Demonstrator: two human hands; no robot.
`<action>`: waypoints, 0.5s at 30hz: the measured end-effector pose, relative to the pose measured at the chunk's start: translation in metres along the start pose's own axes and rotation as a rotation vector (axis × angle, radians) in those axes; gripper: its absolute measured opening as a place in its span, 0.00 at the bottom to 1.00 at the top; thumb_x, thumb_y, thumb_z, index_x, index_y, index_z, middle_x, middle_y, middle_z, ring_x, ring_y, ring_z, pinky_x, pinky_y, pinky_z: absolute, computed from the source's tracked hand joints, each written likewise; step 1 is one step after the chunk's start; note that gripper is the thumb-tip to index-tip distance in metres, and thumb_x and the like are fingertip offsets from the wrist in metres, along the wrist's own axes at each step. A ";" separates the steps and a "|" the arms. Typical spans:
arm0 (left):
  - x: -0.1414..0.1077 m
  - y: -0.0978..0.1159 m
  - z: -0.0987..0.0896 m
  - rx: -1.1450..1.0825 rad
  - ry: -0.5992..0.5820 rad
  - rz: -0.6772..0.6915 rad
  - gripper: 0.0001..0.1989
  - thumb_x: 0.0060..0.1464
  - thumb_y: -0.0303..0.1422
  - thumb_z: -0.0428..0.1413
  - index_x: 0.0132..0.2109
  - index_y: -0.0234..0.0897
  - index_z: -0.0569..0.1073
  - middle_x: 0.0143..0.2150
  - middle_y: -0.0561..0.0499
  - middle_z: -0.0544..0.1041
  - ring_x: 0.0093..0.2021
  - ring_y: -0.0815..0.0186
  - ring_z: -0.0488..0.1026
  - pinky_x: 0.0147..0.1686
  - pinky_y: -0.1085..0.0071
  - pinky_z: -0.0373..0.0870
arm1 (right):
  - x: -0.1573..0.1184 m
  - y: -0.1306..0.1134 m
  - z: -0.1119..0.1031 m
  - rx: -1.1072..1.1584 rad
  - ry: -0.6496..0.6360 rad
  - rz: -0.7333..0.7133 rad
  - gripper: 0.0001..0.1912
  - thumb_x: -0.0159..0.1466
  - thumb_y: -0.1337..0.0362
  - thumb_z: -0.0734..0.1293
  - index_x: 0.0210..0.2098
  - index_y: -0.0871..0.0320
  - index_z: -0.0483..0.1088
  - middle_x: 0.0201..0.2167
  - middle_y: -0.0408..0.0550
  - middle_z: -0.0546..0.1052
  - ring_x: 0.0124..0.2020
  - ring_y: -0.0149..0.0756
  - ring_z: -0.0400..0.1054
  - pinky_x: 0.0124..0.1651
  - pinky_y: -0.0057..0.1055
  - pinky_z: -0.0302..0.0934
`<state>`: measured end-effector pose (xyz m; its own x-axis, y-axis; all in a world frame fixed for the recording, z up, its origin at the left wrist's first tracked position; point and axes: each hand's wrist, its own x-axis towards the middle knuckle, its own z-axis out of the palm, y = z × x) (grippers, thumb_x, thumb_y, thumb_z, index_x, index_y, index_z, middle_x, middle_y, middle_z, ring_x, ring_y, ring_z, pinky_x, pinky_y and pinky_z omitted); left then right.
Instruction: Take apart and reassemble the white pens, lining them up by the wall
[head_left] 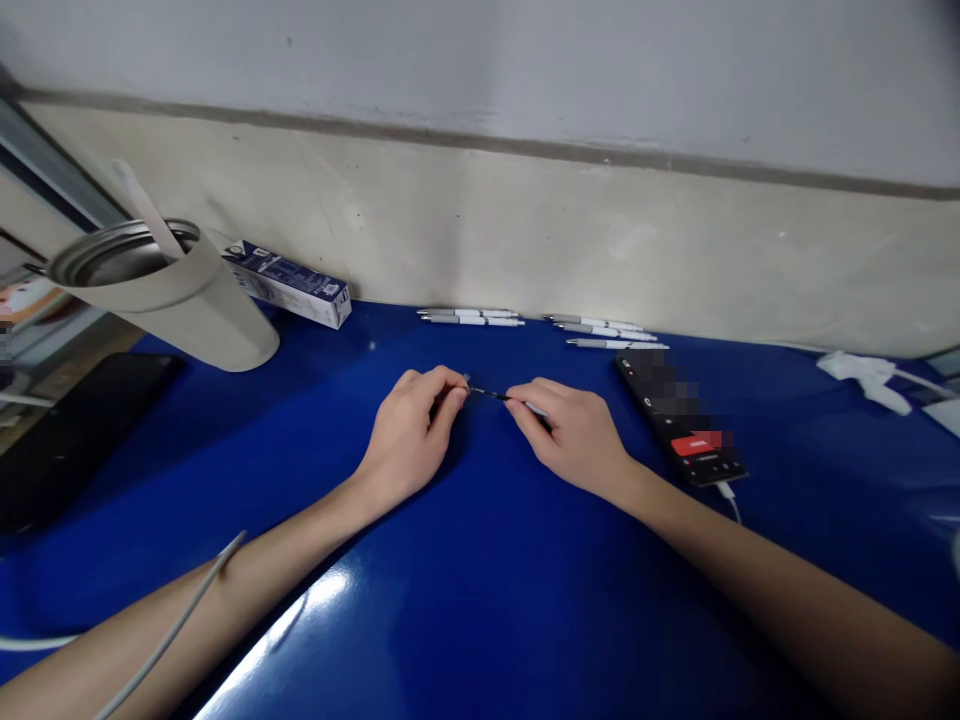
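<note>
We're right on it: the left hand (409, 435) and right hand (570, 435) are pinching a thin black pen refill (487, 393) between narrow fingertips (451, 378), just above the blue tabletop (480, 600). White pens (469, 317) are lying in rows beyond.

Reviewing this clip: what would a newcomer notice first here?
The left hand and right hand meet at centre, pinching a thin dark pen refill between them. They rest on a glossy blue tabletop, with a beige tumbler at upper left and white pens along the wall.
</note>
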<state>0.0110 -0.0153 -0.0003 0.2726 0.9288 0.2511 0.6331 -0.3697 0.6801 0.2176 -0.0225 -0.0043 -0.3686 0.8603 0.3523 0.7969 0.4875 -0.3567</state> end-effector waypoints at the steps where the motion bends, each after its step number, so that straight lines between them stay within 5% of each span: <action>1: 0.000 0.000 0.000 0.004 -0.003 0.008 0.08 0.64 0.34 0.47 0.40 0.41 0.70 0.38 0.53 0.75 0.39 0.64 0.68 0.40 0.67 0.64 | 0.000 0.000 0.000 -0.002 -0.003 -0.004 0.12 0.68 0.61 0.58 0.40 0.54 0.73 0.32 0.41 0.76 0.29 0.29 0.67 0.31 0.27 0.54; 15: 0.000 0.002 0.000 0.074 -0.027 0.129 0.07 0.62 0.33 0.50 0.40 0.40 0.73 0.36 0.52 0.76 0.39 0.63 0.67 0.41 0.65 0.64 | -0.002 -0.002 -0.001 -0.101 -0.059 -0.079 0.14 0.69 0.61 0.56 0.41 0.54 0.73 0.32 0.43 0.75 0.31 0.30 0.67 0.31 0.28 0.52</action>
<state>0.0120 -0.0157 0.0011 0.3738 0.8729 0.3137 0.6428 -0.4876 0.5908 0.2175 -0.0251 -0.0034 -0.4574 0.8286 0.3230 0.8073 0.5392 -0.2400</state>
